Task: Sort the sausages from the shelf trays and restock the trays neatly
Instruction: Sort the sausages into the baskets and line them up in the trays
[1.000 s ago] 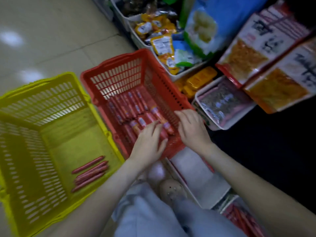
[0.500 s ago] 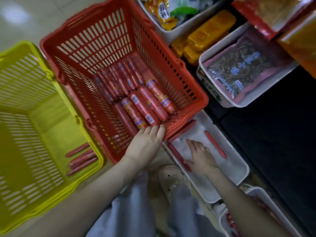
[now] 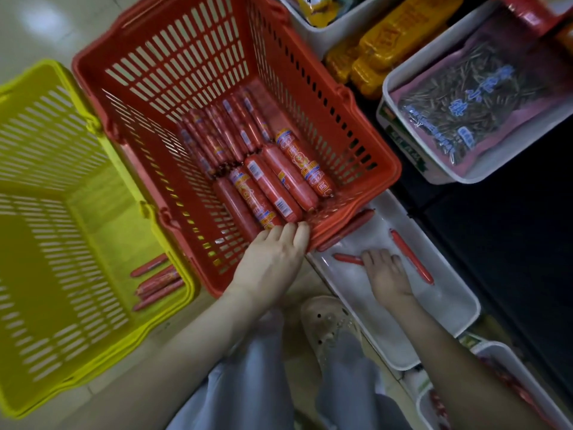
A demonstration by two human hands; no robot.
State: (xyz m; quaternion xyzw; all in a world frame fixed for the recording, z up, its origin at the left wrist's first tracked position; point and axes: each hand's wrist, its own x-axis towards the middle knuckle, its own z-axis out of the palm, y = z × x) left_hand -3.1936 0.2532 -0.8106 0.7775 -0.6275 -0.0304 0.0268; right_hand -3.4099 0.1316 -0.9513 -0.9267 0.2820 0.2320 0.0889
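My left hand (image 3: 273, 259) rests on the near rim of the red basket (image 3: 356, 119), its fingers lying over the edge next to several thick red sausages (image 3: 273, 187). Thinner sausages (image 3: 223, 135) lie in a row behind them. My right hand (image 3: 387, 274) is down in the white shelf tray (image 3: 449, 305), with its fingers curled onto the end of a thin sausage (image 3: 347, 259). A second thin sausage (image 3: 412, 259) lies to its right. A third (image 3: 347, 231) is partly hidden under the basket rim.
A yellow basket (image 3: 46, 352) stands left of the red one with several thin sausages (image 3: 158, 280) in its near corner. Another white tray (image 3: 511, 383) with sausages sits at the lower right. Shelf trays with snack packets (image 3: 465, 103) lie at the upper right. My shoe (image 3: 328, 324) is between basket and tray.
My right hand left the red basket and dropped into the white tray, then closed on the thin sausage, which has turned. My left hand stayed on the basket rim.
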